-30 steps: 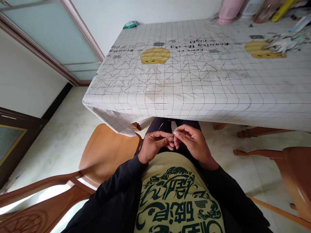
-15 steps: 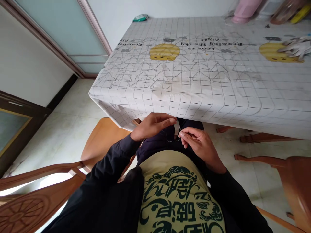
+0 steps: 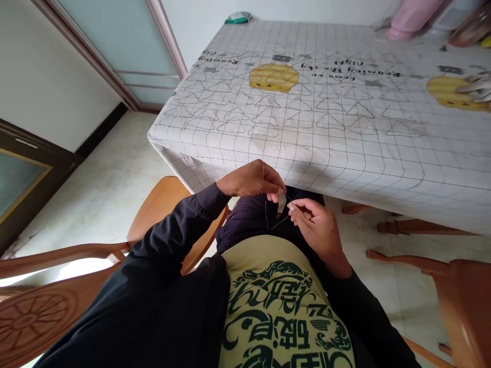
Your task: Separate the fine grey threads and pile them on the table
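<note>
A thin wire [image 3: 272, 228] runs in a loose, angular loop between my two hands, just below the table edge and above my lap. My left hand [image 3: 259, 179] pinches its upper part between thumb and fingertips, knuckles turned up. Lower and to the right, my right hand [image 3: 316, 225] grips the wire's right side between thumb and forefinger. Across the near part of the tablecloth [image 3: 245, 148] lie several bent wire pieces [image 3: 360, 122], roughly triangular, set out in rows.
A small green-and-white packet [image 3: 238, 18] lies at the table's far left corner. Pink and clear bottles [image 3: 412, 20] stand at the back right, with a whitish glove [image 3: 481, 88] at the right edge. Wooden chairs [image 3: 153, 212] flank me on both sides.
My left hand has closed from stretched fingers into a pinch on the wire. The wire loop has turned and widened slightly between my hands. The view has shifted a little.
</note>
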The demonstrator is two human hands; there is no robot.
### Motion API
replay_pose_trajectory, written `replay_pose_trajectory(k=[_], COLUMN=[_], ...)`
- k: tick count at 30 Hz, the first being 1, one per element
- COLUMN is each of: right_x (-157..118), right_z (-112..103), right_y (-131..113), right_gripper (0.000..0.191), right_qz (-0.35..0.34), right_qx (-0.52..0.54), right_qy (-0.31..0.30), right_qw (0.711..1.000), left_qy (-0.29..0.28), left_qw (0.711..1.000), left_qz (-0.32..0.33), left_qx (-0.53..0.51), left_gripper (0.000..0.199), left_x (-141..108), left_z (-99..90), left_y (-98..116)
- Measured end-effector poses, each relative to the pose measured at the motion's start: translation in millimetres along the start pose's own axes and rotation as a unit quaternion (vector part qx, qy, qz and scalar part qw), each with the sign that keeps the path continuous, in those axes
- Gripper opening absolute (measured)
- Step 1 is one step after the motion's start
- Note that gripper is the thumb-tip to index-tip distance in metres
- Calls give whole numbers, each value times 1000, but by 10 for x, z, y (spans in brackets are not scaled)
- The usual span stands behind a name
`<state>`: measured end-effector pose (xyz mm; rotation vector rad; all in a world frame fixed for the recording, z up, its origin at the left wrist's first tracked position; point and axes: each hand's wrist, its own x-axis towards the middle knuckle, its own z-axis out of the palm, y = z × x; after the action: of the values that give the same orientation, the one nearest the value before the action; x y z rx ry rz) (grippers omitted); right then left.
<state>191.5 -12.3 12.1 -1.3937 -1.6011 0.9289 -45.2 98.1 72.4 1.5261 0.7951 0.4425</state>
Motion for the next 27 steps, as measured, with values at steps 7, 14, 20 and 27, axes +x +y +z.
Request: replay_pose_trajectory(k=[7, 14, 20, 27], right_x=[25, 5, -15, -44], right_z=[91, 160, 167, 163], right_y=[41, 170, 218, 271], right_gripper=[23, 26, 26, 26], right_qz=[-83, -117, -107, -99], right_qx=[-131, -203, -214, -228], right_qy=[118, 149, 147, 157], right_qw=[981, 961, 960, 956], left_qy=[-33, -42, -48, -45], left_qw=[999, 999, 996, 995], left_qz=[17, 9, -3, -4], left_qx=[24, -21, -75, -93], left_gripper=[23, 30, 31, 31], left_x=[35, 126, 149, 156], left_z=[19, 108, 176, 225], left_y=[-89, -237, -333, -371])
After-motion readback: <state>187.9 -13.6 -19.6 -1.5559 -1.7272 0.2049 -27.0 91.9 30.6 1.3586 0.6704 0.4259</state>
